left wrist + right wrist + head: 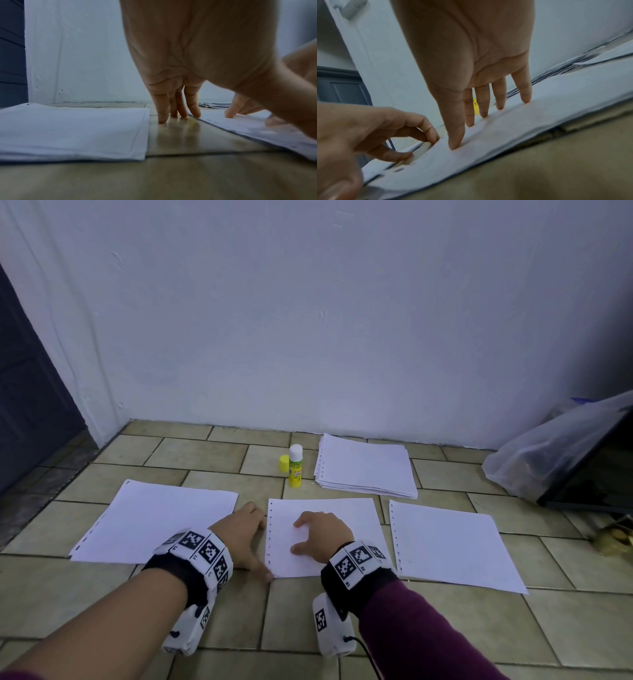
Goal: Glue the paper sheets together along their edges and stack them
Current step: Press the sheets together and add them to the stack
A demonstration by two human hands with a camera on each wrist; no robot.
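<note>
Hands both down at the middle paper sheet (325, 537) on the tiled floor (445, 638)

- right hand (323, 537): fingers spread, tips planted on the middle sheet, thumb tip down too; pressing, nothing pinched. Right wrist view confirms the fingertips (483, 115) are on the paper
- left hand (241, 537): sits at the sheet's punched 9 o'clock edge. Fingers held together, tips on bare tile just beside the paper in the left wrist view, index tip (195, 115) right at the sheet's far corner. Thumb reaches toward the near 7 o'clock corner; contact with the paper can't be confirmed. Not gripping anything
- left sheet (154, 522): flat on the floor at 9 o'clock of the middle one, narrow gap of tile between them
- right sheet (452, 546): flat at 3 o'clock, also apart from the middle sheet
- paper stack (366, 467): several punched sheets piled at 1 o'clock, close to the wall (308, 320)
- glue stick (295, 466): upright, uncapped, white tip showing, at 12 o'clock of the middle sheet, just left of the stack
- yellow cap (283, 463): on the floor touching or just beside the stick at its 9 o'clock
- clear plastic bag (548, 453): against a dark panel at far 2 o'clock
</note>
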